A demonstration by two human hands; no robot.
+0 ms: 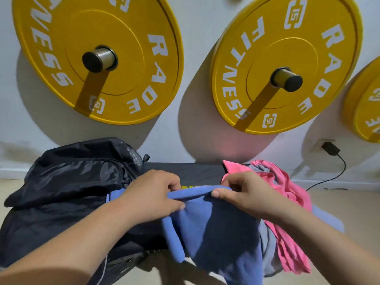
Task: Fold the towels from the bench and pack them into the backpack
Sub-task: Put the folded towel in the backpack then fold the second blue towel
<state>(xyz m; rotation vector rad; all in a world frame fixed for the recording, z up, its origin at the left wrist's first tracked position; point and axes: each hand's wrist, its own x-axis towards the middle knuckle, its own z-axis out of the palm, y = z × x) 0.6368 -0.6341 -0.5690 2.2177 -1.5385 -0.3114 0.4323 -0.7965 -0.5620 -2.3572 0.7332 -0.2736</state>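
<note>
A blue towel (218, 229) hangs over the near edge of the black bench (185, 171). My left hand (152, 194) and my right hand (244, 192) both pinch its top edge, close together at the middle. A black backpack (67, 182) lies on the bench at the left, right beside my left hand. A pink towel (287, 192) sits crumpled at the right, with a grey towel (267, 243) partly hidden under it and behind the blue one.
Yellow weight plates (98, 58) (285, 64) hang on pegs on the white wall behind the bench. A black plug and cable (331, 149) run down the wall at the right. Beige floor lies on both sides.
</note>
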